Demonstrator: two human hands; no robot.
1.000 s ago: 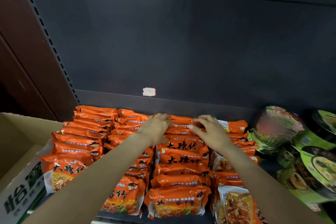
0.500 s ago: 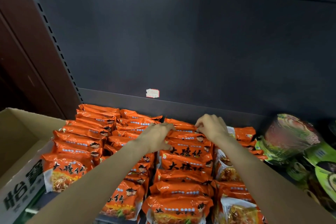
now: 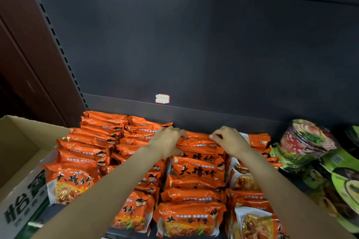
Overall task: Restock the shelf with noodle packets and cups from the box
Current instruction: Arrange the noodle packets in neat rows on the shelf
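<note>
Noodle packet [image 3: 198,140] top edge — both hands pinching, rearmost row.

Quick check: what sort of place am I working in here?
Most likely a shop aisle: a dark metal shelf bearing a price sticker, rows of identical orange noodle packets, stacked cups, and a stock box alongside.

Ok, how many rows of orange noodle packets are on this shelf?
4: first row by the box, second row beside it, third row gripped by left hand and right hand, fourth row by the cups. Arms hide some.
</note>
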